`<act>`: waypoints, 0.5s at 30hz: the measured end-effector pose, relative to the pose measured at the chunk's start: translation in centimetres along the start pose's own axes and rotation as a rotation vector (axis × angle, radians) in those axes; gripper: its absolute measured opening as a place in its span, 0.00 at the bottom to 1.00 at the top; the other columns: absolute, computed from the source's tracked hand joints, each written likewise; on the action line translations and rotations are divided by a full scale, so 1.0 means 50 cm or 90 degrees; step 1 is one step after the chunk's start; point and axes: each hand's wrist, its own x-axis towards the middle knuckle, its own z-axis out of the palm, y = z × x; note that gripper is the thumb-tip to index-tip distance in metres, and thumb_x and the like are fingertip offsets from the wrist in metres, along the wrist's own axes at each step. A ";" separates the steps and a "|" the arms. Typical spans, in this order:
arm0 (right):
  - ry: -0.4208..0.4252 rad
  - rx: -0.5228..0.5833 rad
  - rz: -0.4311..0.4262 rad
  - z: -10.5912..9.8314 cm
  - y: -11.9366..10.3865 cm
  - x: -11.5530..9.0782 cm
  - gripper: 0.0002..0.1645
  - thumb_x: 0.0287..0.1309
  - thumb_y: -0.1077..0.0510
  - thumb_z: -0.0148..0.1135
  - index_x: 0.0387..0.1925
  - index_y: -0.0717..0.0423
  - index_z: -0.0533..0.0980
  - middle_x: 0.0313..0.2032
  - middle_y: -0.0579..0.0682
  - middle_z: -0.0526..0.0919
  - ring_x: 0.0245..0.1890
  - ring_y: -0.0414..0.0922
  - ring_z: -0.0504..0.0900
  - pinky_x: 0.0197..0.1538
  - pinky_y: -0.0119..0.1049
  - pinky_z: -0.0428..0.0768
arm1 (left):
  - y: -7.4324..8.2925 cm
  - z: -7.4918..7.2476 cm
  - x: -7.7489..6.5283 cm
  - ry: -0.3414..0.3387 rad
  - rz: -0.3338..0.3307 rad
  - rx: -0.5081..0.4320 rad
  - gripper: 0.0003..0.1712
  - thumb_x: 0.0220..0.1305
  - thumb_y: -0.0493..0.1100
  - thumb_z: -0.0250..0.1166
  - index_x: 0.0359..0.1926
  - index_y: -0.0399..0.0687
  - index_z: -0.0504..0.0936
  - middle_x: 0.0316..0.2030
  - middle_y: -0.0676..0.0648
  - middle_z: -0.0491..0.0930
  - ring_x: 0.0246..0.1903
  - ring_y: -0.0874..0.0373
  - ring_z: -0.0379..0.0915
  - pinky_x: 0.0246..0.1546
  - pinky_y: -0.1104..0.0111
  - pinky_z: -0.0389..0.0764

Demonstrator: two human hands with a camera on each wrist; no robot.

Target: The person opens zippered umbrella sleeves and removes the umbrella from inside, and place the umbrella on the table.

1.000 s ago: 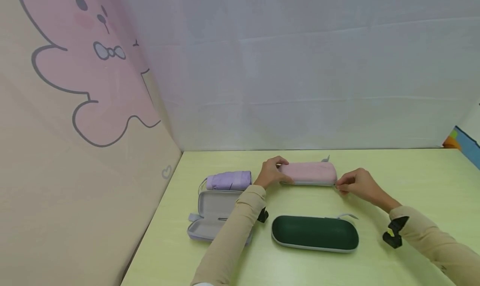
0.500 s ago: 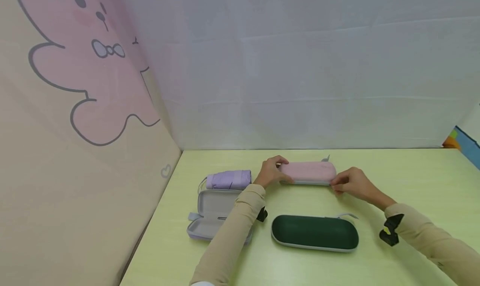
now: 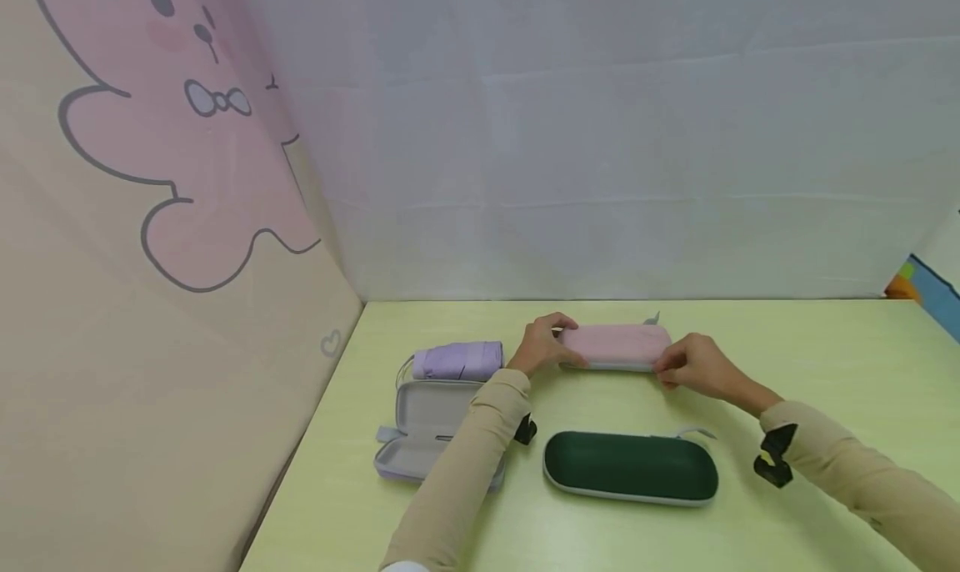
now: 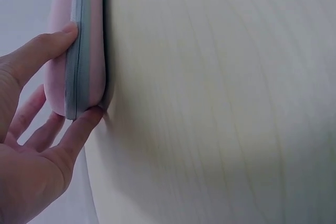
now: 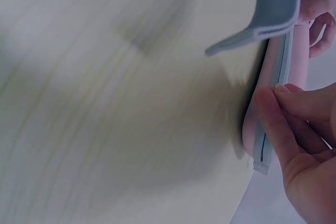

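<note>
A pink zip case point(image 3: 615, 343) with a grey zip band lies near the back of the table, lid down. My left hand point(image 3: 542, 344) grips its left end; in the left wrist view the thumb point(image 4: 63, 35) is on the zip band and fingers support the end. My right hand point(image 3: 696, 363) pinches at the case's front edge, near the right end. In the right wrist view thumb and forefinger meet on the zip band point(image 5: 265, 140), and the zipper pull is hidden between them. A dark slit shows along the band behind those fingertips.
A dark green case point(image 3: 630, 466) lies shut in front. On the left, a purple-edged case point(image 3: 427, 405) lies open, partly behind the left sleeve, with a rolled purple folding umbrella point(image 3: 459, 361) behind it. A grey-blue strap point(image 5: 278, 9) hangs in the right wrist view.
My right hand has slid a little leftward along the pink case's front edge, from its right corner. The left hand keeps its grip and the case has stayed in place.
</note>
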 end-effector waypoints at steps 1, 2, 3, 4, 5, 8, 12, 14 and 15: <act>-0.001 -0.004 0.002 0.001 -0.001 0.000 0.02 0.49 0.70 0.66 0.27 0.68 0.83 0.21 0.51 0.83 0.21 0.41 0.80 0.26 0.31 0.76 | 0.000 0.000 0.000 -0.004 -0.003 -0.004 0.33 0.32 0.42 0.83 0.45 0.55 0.81 0.44 0.55 0.78 0.44 0.60 0.75 0.39 0.69 0.77; -0.002 -0.008 0.003 0.001 -0.002 0.001 0.02 0.49 0.70 0.66 0.27 0.68 0.83 0.21 0.50 0.83 0.21 0.41 0.79 0.26 0.31 0.76 | 0.000 0.000 0.000 -0.007 -0.006 -0.009 0.33 0.32 0.42 0.83 0.46 0.55 0.81 0.44 0.55 0.78 0.44 0.60 0.75 0.39 0.69 0.77; -0.003 -0.011 0.005 0.002 -0.003 0.002 0.02 0.50 0.69 0.66 0.27 0.68 0.82 0.21 0.50 0.83 0.21 0.40 0.79 0.26 0.30 0.76 | 0.002 0.000 -0.001 -0.011 -0.009 -0.014 0.34 0.32 0.42 0.83 0.46 0.55 0.81 0.44 0.54 0.78 0.44 0.60 0.75 0.39 0.69 0.77; -0.003 -0.014 0.005 0.003 -0.003 0.003 0.03 0.50 0.69 0.66 0.26 0.67 0.82 0.20 0.49 0.83 0.21 0.40 0.78 0.25 0.30 0.76 | 0.003 -0.001 -0.001 -0.014 -0.011 -0.016 0.34 0.32 0.42 0.83 0.46 0.55 0.81 0.45 0.54 0.78 0.45 0.60 0.75 0.40 0.69 0.77; -0.005 -0.017 0.003 0.003 -0.005 0.004 0.03 0.51 0.68 0.66 0.26 0.67 0.82 0.20 0.49 0.82 0.21 0.40 0.78 0.25 0.30 0.76 | 0.004 -0.002 -0.002 -0.018 -0.014 -0.017 0.34 0.33 0.42 0.83 0.47 0.55 0.81 0.45 0.54 0.78 0.45 0.60 0.75 0.40 0.69 0.77; -0.007 -0.029 -0.005 0.005 -0.006 0.008 0.03 0.51 0.68 0.67 0.24 0.66 0.82 0.19 0.47 0.82 0.20 0.38 0.77 0.25 0.30 0.75 | 0.008 -0.009 -0.003 -0.033 -0.020 -0.028 0.35 0.34 0.41 0.82 0.49 0.54 0.80 0.48 0.53 0.77 0.47 0.59 0.75 0.42 0.68 0.76; -0.005 -0.040 -0.015 0.007 -0.008 0.012 0.03 0.50 0.68 0.67 0.24 0.64 0.82 0.19 0.46 0.82 0.19 0.37 0.77 0.24 0.30 0.75 | 0.011 -0.014 -0.005 -0.044 -0.023 -0.039 0.36 0.37 0.41 0.81 0.52 0.52 0.80 0.51 0.52 0.77 0.50 0.57 0.74 0.45 0.67 0.76; -0.002 -0.047 -0.021 0.008 -0.010 0.013 0.03 0.49 0.69 0.67 0.23 0.64 0.83 0.18 0.46 0.82 0.19 0.37 0.77 0.25 0.30 0.75 | 0.012 -0.015 -0.005 -0.042 -0.024 -0.042 0.35 0.37 0.40 0.81 0.52 0.52 0.80 0.51 0.51 0.77 0.51 0.56 0.74 0.46 0.67 0.76; 0.000 -0.049 -0.028 0.009 -0.011 0.013 0.03 0.49 0.70 0.67 0.23 0.64 0.83 0.18 0.46 0.82 0.19 0.38 0.77 0.25 0.31 0.75 | 0.011 -0.014 -0.006 -0.041 -0.025 -0.044 0.35 0.37 0.40 0.81 0.52 0.52 0.80 0.51 0.51 0.77 0.51 0.56 0.74 0.46 0.67 0.76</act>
